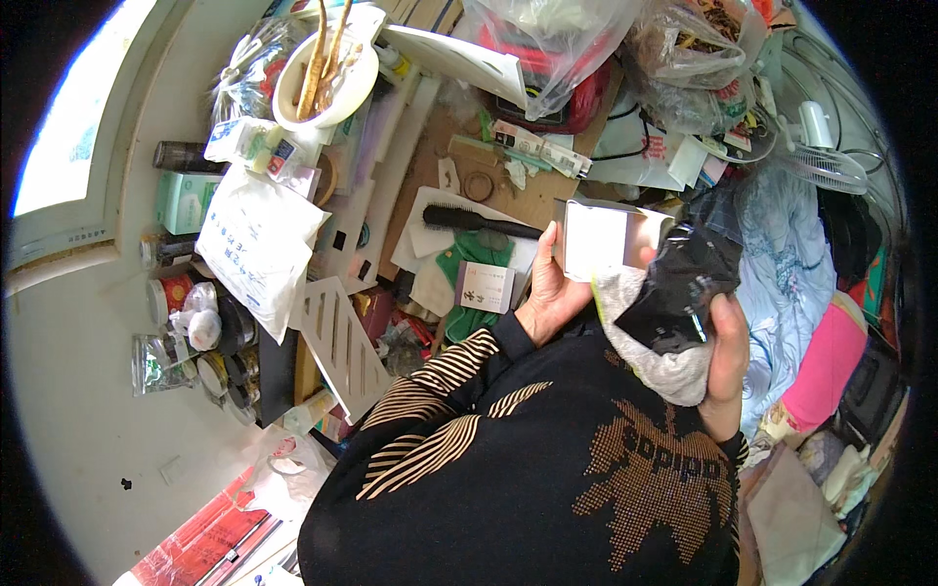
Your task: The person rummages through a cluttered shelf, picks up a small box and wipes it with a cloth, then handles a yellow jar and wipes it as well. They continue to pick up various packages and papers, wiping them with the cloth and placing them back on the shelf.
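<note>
My left hand [555,294] grips the left side of a small white box [595,240], which looks open towards its right end. In my right hand [727,360] are a grey cloth [670,373] and a shiny black plastic bag [670,293], bunched together. Cloth and bag reach across to the box's lower right corner, and a fingertip shows there by the box. Left of my left hand, a small printed carton [485,286] rests on a green cloth [469,322]. Just above it lies a black hairbrush [469,220].
A white slatted panel [343,344] leans at the left, below a white printed packet [260,245]. A cream bowl [352,91] holding long sticks stands at the upper left. Plastic bags [685,55] crowd the back. Right are a small fan [824,165] and light blue fabric [780,278].
</note>
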Available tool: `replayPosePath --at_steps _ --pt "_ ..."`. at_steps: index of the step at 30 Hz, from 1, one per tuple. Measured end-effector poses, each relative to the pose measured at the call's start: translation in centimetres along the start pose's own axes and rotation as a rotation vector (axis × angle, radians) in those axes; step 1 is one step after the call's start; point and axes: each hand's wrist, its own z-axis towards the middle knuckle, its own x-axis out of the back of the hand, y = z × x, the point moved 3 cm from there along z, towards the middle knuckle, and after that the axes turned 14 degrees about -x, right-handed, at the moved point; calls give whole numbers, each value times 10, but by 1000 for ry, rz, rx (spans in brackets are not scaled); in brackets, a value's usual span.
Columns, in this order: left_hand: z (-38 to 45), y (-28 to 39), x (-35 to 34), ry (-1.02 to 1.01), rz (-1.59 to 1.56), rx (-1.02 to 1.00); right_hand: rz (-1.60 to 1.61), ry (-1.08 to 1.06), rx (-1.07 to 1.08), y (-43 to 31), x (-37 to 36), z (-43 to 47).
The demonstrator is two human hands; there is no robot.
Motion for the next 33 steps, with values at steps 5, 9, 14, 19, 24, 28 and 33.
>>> replayPosePath --at_steps 5,9,14,19,24,28,33 --pt "2 5 5 -15 -140 8 54 69 103 0 27 4" --pt "1 4 7 -12 -28 21 -301 283 171 7 39 14" --pt "-1 0 5 -2 22 -18 -576 342 225 13 31 12" --pt "0 3 13 -50 203 -60 -523 299 204 12 23 8" --pt "-1 -1 21 47 171 57 -381 133 88 30 27 18" --pt "-12 -3 5 -211 192 91 -213 133 86 39 47 33" --pt "-14 0 -2 -249 226 61 -159 293 161 40 60 32"
